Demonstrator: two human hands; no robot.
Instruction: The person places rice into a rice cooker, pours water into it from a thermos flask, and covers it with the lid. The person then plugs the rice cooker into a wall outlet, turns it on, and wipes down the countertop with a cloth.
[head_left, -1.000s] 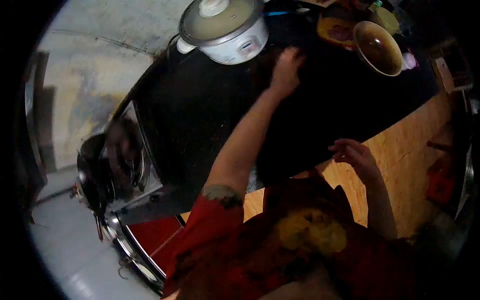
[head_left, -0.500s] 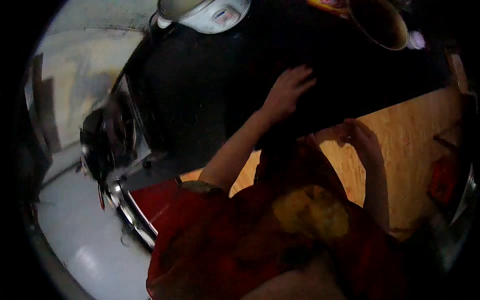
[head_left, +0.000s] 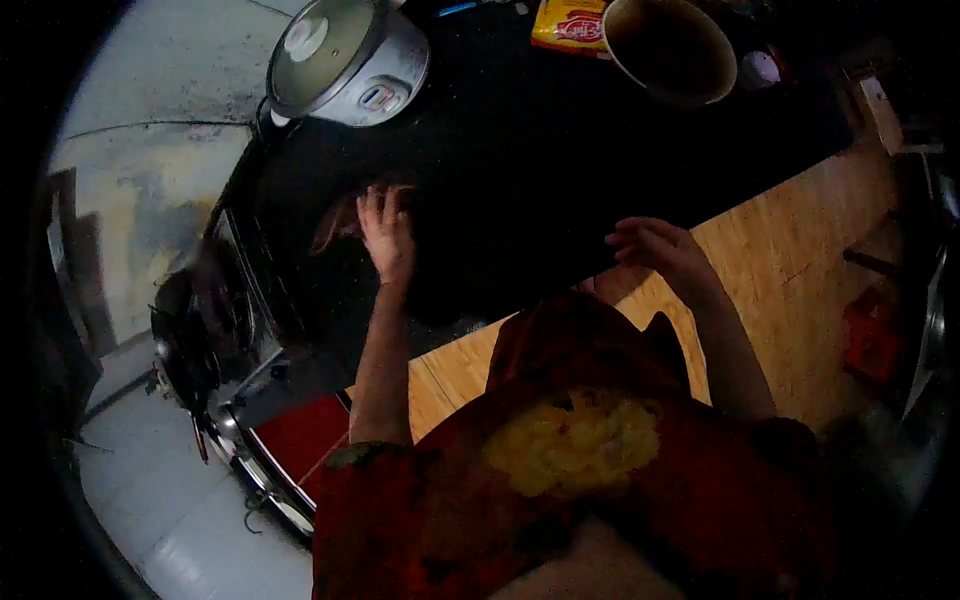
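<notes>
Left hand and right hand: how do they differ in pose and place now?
The left hand lies over the black countertop; the right hand appears at its near edge. The left hand's fingers point away from the body, the right hand's sideways to the left. Both are bare.

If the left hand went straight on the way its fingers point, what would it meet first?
Probably the white lidded cooker, standing on the black counter ahead of the left hand; depth is hard to judge here.
</notes>
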